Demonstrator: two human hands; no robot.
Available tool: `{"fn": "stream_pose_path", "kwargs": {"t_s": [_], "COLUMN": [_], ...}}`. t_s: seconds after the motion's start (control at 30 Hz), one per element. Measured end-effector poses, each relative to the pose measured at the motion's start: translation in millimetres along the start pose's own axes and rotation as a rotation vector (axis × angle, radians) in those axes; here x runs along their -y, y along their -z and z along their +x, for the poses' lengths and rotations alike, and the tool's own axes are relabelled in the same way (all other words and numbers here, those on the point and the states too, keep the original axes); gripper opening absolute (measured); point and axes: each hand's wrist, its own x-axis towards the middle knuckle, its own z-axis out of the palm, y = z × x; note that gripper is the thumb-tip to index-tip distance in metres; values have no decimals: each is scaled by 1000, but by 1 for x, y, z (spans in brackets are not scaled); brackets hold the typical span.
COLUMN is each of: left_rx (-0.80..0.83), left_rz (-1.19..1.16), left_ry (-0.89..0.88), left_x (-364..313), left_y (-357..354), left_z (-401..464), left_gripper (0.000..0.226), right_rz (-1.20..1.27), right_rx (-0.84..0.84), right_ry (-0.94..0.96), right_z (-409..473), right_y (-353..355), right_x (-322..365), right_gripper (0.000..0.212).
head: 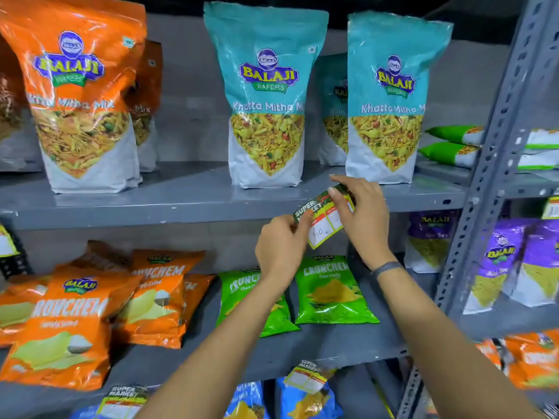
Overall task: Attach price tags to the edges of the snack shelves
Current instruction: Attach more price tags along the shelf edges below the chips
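Both hands hold one price tag [325, 217] in front of the upper shelf edge [151, 217]. The left hand [279, 244] pinches the tag's lower left corner between thumb and fingers; the right hand [361, 213] grips its upper right end, fingers curled over the top. The tag sits tilted, its right end raised above the shelf edge and its left end dipping below it, just under the teal snack bags [266, 98] that stand beyond the hands.

To do this step well, I judge the tag should first be levelled so its top line runs parallel with the shelf edge, then centred under the bags it prices. Pressing from one end across to the other would help it lie flat. How it fastens is not visible, so check the back before pushing.

Below the forearms, two more tags [305, 378] already hang from the lower shelf edge [272, 370], a fair guide for height and spacing
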Motion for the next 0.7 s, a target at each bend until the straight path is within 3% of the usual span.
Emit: {"fn": "stream_pose_path", "kwargs": {"t_s": [0.3, 0.47, 0.7], "left_rx": [-48, 33, 131], "left_rz": [183, 350, 597], "left_ry": [-188, -237, -267], "left_x": [-32, -31, -21], "left_y": [15, 25, 9], "left_z": [5, 12, 3], "left_gripper": [52, 55, 47], "right_rz": [64, 314, 181], "right_rx": [151, 208, 305], "right_ry": [-226, -173, -10], "right_z": [29, 24, 8], "right_y": [9, 28, 41], "right_x": [-3, -22, -40], "right_gripper": [11, 10, 12]}}
